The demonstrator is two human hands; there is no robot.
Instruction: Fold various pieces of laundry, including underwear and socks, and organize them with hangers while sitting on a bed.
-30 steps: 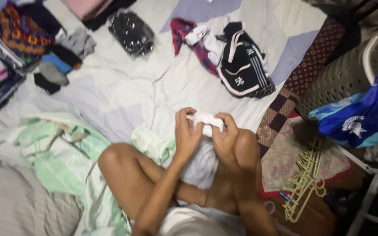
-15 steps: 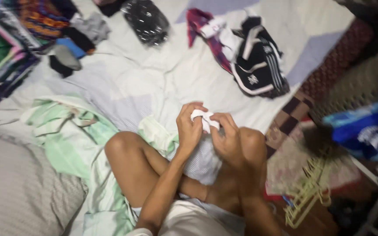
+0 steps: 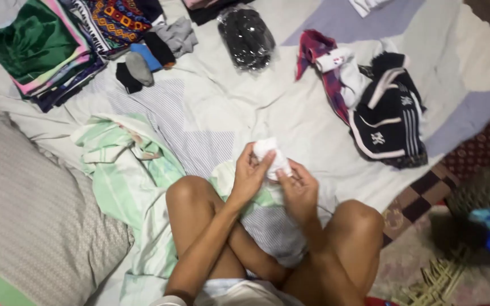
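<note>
On the bedsheet (image 3: 211,113), both hands (image 3: 276,184) clasp a small white cloth (image 3: 269,152).

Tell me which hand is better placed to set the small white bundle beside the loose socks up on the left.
Probably the left hand: it wraps the white bundle and lies nearer the loose socks. The right hand only pinches its lower edge.

One package only: a clear plastic bag (image 3: 245,35) stuffed with dark, speckled black fabric, rounded and lumpy, lying on the pale bedsheet (image 3: 290,124) near the top centre; no signs or screens visible.
</note>
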